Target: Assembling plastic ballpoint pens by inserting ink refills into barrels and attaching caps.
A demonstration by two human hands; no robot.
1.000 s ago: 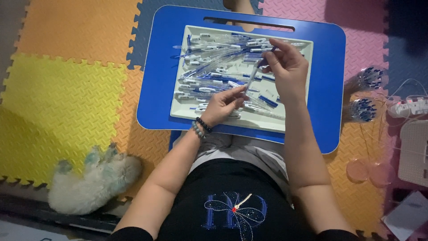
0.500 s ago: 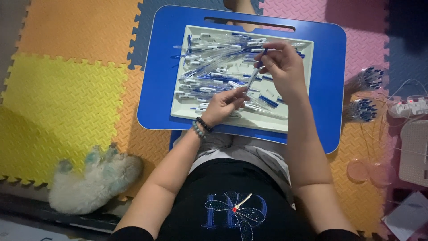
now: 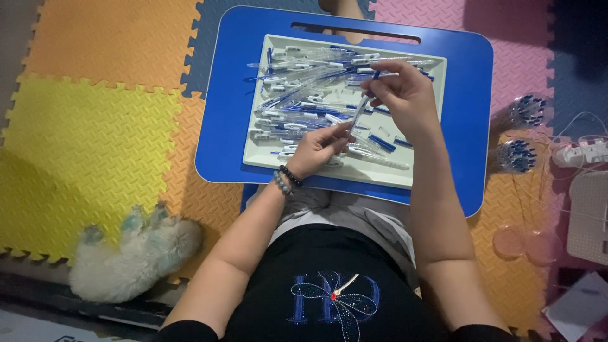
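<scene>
A pale tray [image 3: 421, 178] on a blue lap table [image 3: 231, 101] holds several clear pen barrels, blue caps and refills [image 3: 304, 88]. My left hand [image 3: 316, 149], with bead bracelets at the wrist, grips the lower end of a clear pen barrel [image 3: 358, 114] over the tray. My right hand [image 3: 408, 95] pinches the upper end of the same pen, at its blue tip. The pen slants between both hands, just above the heap of parts.
Coloured foam floor mats [image 3: 88, 136] lie all around. A fluffy white toy [image 3: 130, 256] rests at lower left. Two clear cups of blue pens [image 3: 522, 133] stand right of the table, beside a power strip [image 3: 586, 152] and white boxes.
My right hand has shifted slightly left and down along the pen's upper end. My left hand stays in place on the lower end.
</scene>
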